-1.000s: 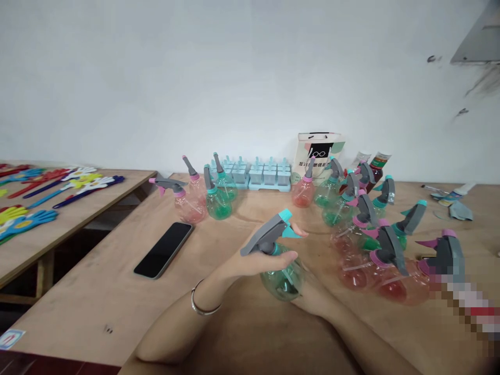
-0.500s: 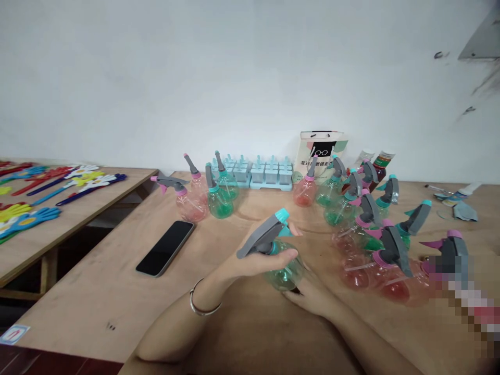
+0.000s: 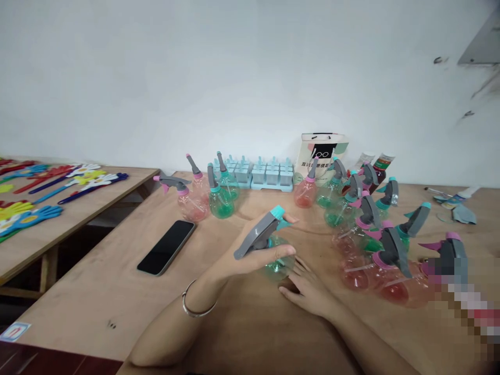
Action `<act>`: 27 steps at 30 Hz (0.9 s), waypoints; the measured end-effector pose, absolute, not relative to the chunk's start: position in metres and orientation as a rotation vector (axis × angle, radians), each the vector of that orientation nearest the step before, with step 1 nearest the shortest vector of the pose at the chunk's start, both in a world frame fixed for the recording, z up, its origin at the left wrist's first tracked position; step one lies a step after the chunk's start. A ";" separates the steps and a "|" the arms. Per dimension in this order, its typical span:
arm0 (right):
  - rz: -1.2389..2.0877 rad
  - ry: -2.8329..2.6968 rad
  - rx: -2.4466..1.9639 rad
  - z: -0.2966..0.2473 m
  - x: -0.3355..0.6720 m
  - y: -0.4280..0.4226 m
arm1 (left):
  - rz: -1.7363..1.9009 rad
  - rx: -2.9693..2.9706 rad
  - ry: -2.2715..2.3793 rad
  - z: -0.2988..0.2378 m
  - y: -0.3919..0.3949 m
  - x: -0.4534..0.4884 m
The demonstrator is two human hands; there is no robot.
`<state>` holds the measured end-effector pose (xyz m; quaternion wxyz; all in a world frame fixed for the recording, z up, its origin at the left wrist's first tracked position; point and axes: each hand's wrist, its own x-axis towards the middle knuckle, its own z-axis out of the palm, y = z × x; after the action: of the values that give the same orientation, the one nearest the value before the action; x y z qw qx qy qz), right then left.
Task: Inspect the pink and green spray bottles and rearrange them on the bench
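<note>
Bottle (image 3: 278,267), green, one: gripped about the neck by the left hand (image 3: 239,263), thumb across its front; shifted slightly left and farther off than a second ago. Right hand (image 3: 315,295): formerly against the bottle's base, now lower, palm down, fingers loosely spread beside it; contact unclear. Phone (image 3: 166,248): left of the left fingers. Spray bottles (image 3: 394,293): grouped right of the right fingers.

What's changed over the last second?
The green spray bottle, still gripped in the left hand, moved slightly left; the right hand loosened from its lower side, though whether fingertips still touch it is unclear. The phone and other spray bottles stayed put.
</note>
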<state>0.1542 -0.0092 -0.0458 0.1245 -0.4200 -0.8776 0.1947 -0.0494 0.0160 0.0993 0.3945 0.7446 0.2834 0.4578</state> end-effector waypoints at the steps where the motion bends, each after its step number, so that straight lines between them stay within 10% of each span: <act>1: 0.580 -2.561 -1.237 -0.045 0.154 -0.009 | 1.144 1.872 0.736 0.099 0.016 -0.052; 27: 0.625 -2.530 -1.272 -0.046 0.154 -0.010 | 2.024 1.479 1.904 -0.031 0.100 -0.179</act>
<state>0.1538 -0.0099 -0.0458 0.1206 -0.4354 -0.8660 0.2141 -0.1794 0.0997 -0.0311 -0.0030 0.4697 0.6048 0.6431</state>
